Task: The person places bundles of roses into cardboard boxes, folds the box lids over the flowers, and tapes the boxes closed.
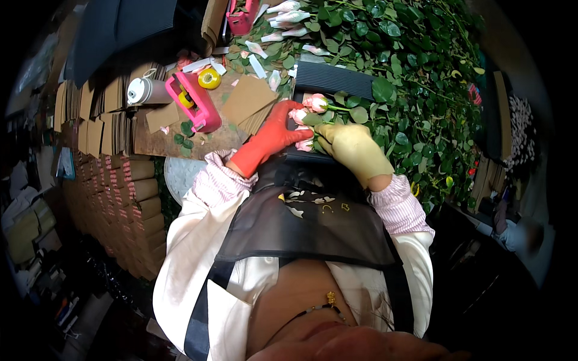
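Note:
Several pink roses (316, 103) lie side by side before me, heads to the left and leafy stems to the right. My left hand (281, 131), in a red rubber glove, curves around the left side of the blooms, with thumb and fingers against them. From the right, my right hand (351, 143), in a pale yellow glove, has its fingertips at the stems just behind the heads. Whether those fingers grip a stem is hidden. Black corrugated sheet (334, 80) lies just beyond the flowers. A stack of brown cardboard pieces (251, 103) sits left of them.
A pink tape dispenser (205, 115), a yellow tape roll (209, 79) and a lidded bottle (146, 91) stand to the left. Cut rose foliage (420, 90) heaps up on the right. Net-sleeved buds (289, 17) lie at the back. Wrapped cardboard bundles (131, 203) are stacked at lower left.

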